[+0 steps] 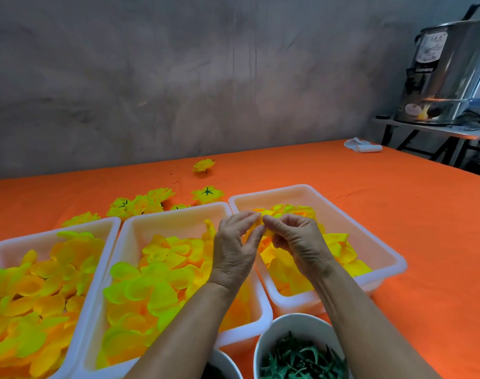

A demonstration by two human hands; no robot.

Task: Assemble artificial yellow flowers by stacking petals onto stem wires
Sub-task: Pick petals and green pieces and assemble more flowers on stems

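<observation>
My left hand (237, 250) and my right hand (299, 239) meet above the gap between the middle tray (176, 212) and the right tray (370, 236). Both pinch a small yellow petal piece (260, 214) between their fingertips; most of it is hidden by the fingers. No stem wire shows. All three white trays, including the left tray (3, 247), hold several loose yellow petals. Finished yellow flowers (140, 205) lie on the orange cloth behind the trays, one flower (203, 165) farther back.
A white bowl (271, 329) of green leaf parts stands at the front, with a second bowl (227, 362) beside it. A white folded cloth (363, 146) lies at the far right of the orange table (397, 203). A steel urn (449, 72) stands on a side table.
</observation>
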